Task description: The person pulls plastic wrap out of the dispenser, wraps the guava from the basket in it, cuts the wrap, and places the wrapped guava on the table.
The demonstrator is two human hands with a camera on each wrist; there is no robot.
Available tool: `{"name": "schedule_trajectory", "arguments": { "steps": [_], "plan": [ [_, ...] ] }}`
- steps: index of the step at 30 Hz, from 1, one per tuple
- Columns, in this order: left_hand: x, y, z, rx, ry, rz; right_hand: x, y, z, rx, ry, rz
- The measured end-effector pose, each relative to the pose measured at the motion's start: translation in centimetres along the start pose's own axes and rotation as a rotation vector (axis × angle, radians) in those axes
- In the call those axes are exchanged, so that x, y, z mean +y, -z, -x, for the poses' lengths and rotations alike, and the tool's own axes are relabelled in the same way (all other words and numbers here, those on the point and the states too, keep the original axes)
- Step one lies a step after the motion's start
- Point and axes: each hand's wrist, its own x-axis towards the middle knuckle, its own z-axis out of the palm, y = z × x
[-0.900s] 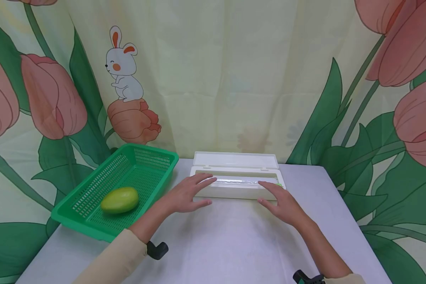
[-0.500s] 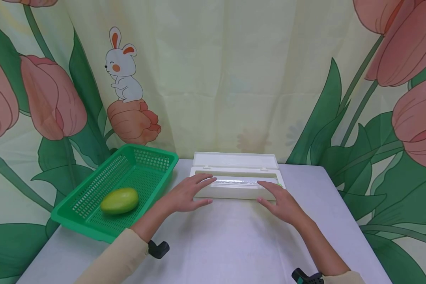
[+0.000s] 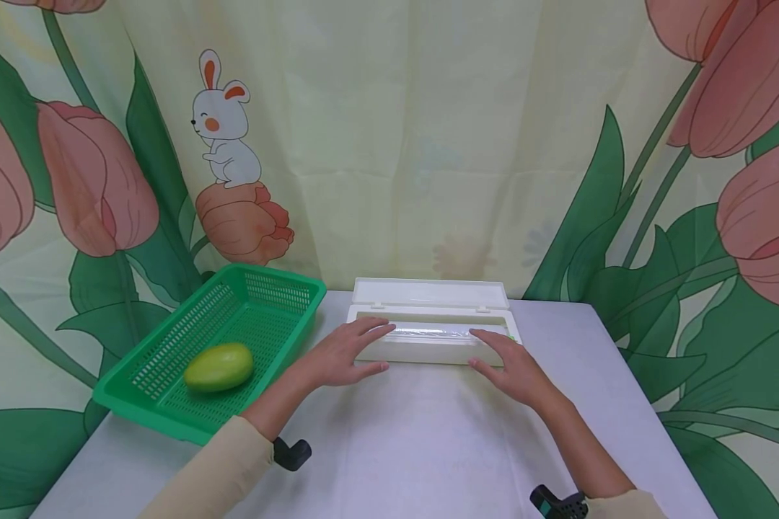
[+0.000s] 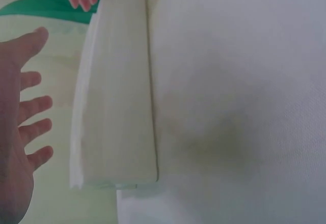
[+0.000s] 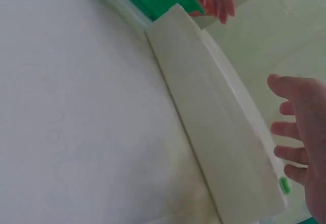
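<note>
A long white box (image 3: pixel 435 352) stands at the back of the table with its lid (image 3: pixel 428 293) tipped back. Inside lies a shiny roll of clear plastic wrap (image 3: pixel 431 330). My left hand (image 3: pixel 344 355) hovers by the box's left front, fingers spread and holding nothing. On the other side my right hand (image 3: pixel 516 366) hovers at the right front, its fingers also extended and free of any object. Both wrist views show the hands apart from the box's front wall (image 4: pixel 119 91). A small green piece (image 5: pixel 284 185) shows at the box's right end.
A green plastic basket (image 3: pixel 292 346) sits on the left of the white-covered table (image 3: pixel 422 440). In it rests a yellow-green oval fruit (image 3: pixel 218 367), like a mango or papaya. A curtain (image 3: pixel 389 144) printed with tulips and a rabbit hangs right behind the table.
</note>
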Motion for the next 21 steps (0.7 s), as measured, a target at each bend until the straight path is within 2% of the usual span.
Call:
{"name": "schedule_trajectory", "arguments": {
  "steps": [17, 21],
  "plan": [
    [-0.3, -0.4, -1.0, -0.035, 0.025, -0.002, 0.2, -0.3, -0.6, -0.055, -0.097, -0.01],
    [-0.3, -0.5, -1.0, -0.037, 0.029, 0.007, 0.3, -0.4, -0.8, -0.052, -0.096, -0.013]
  ]
}}
